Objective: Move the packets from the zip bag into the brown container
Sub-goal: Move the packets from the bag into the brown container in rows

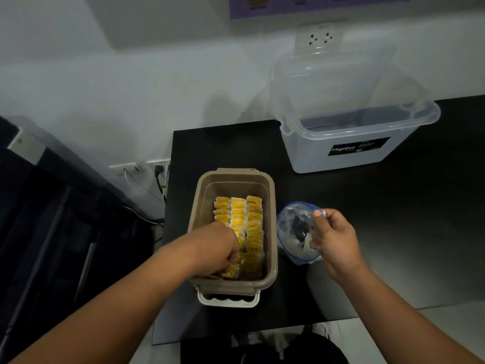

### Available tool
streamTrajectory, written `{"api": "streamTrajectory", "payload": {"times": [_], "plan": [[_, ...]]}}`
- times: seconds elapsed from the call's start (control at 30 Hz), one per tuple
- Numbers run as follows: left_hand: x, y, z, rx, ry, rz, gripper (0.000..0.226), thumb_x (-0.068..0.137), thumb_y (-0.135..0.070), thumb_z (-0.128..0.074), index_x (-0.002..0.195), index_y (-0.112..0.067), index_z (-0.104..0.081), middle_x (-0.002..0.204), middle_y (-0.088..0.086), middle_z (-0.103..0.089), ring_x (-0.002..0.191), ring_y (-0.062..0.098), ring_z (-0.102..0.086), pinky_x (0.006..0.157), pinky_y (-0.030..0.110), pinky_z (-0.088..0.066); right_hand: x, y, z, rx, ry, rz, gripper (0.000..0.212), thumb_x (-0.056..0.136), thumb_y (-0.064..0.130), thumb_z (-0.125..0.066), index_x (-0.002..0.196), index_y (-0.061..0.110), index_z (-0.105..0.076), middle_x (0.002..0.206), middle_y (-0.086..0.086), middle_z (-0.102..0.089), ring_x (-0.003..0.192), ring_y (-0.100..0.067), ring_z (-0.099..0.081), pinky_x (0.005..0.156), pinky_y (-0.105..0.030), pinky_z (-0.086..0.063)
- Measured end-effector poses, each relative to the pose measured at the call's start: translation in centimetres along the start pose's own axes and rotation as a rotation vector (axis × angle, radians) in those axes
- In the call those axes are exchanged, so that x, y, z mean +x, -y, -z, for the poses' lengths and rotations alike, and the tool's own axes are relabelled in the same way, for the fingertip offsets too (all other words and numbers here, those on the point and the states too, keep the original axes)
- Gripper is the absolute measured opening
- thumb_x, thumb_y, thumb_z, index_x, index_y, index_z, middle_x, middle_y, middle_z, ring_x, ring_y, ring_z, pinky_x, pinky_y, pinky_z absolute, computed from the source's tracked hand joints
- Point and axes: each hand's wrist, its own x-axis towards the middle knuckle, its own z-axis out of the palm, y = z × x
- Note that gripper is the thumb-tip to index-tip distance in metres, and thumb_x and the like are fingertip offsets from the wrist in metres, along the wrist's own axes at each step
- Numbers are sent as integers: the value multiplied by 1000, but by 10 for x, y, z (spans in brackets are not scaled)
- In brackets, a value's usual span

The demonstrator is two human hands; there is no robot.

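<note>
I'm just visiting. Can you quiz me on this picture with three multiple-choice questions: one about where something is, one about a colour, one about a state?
1. Where is the zip bag?
A) on the floor
B) right of the brown container, in the right hand
C) on a shelf

2. What colour marks the packets?
A) yellow
B) green
C) red

3. The clear box is:
A) shut with a lid
B) upside down
C) open on top

Answers: 1 B, the hand grips the bag beside the container's right wall; 2 A, each packet bears a yellow patch; 3 C, its rim is bare and you can see inside.
</note>
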Motion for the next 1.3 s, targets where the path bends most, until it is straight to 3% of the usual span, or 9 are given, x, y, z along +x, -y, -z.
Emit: {"api": "streamTrajectory", "payload": {"times": [0.17, 0.37, 0.53, 0.63, 0.73, 0.83, 1.07, 1.2, 1.3], "plan": [[17, 3, -14, 68, -30, 44, 18, 94, -19, -58, 104, -14, -72, 106, 7, -69, 102, 25, -64, 83, 29, -49, -9, -8, 0, 56, -31, -8, 16, 106, 15, -57, 90, 14, -60, 61, 9, -65, 48, 0, -56, 45, -19, -47], [25, -2, -17, 83, -16, 72, 20, 96, -18, -56, 105, -11, -73, 107, 9, -70, 101, 26, -65, 79, 31, -48, -12, -10, 4, 84, -54, -51, 15, 105, 18, -58, 91, 15, -62, 74, -1, -71, 59, -11, -64, 49, -27, -51], [24, -2, -24, 40, -32, 104, 21, 98, -20, -52, 104, -8, -69, 105, 12, -67, 100, 30, -64, 75, 30, -43, -8, -11, 8, 112, -33, -86, 15, 105, 20, -59, 92, 15, -63, 81, -7, -70, 69, -24, -59, 63, -34, -48], [20, -4, -22, 17, -6, 125, 20, 97, -20, -53, 104, -10, -69, 105, 11, -67, 100, 30, -64, 79, 32, -49, -7, -9, 10, 119, -14, -100, 15, 105, 21, -59, 91, 15, -62, 79, -6, -70, 66, -21, -59, 61, -33, -48], [15, -6, -10, 25, -5, 129, 16, 94, -18, -58, 103, -16, -71, 105, 6, -68, 100, 26, -65, 85, 33, -52, -7, -7, 13, 130, 5, -110, 17, 105, 19, -57, 90, 14, -61, 70, 0, -67, 52, -9, -57, 47, -26, -49], [6, -17, 13, -21, 2, 167, 20, 94, -18, -64, 112, -22, -70, 110, -1, -70, 103, 20, -66, 91, 32, -53, -7, -2, 20, 156, 32, -147, 16, 105, 19, -57, 90, 14, -63, 73, -4, -71, 56, -13, -62, 49, -28, -50], [-11, -79, 56, -440, -453, 101, 11, 92, -26, -70, 102, -31, -72, 87, -16, -69, 82, -5, -64, 76, 15, -51, 2, 7, 43, 236, 135, -260, 19, 107, 11, -52, 90, 9, -59, 61, -1, -64, 43, -5, -57, 40, -20, -45], [27, -138, 41, -583, -523, 70, 10, 92, -21, -70, 100, -24, -76, 89, -7, -74, 83, 5, -69, 82, 23, -56, 13, 2, 57, 231, 193, -269, 14, 105, 14, -54, 94, 7, -58, 60, -3, -59, 46, -9, -50, 44, -23, -40], [71, -161, 13, -553, -451, 156, 15, 94, -17, -64, 102, -22, -76, 98, 1, -75, 92, 16, -70, 88, 31, -57, 20, -1, 68, 212, 241, -267, 13, 99, 21, -62, 93, 10, -63, 71, -11, -60, 56, -16, -46, 53, -29, -37]]}}
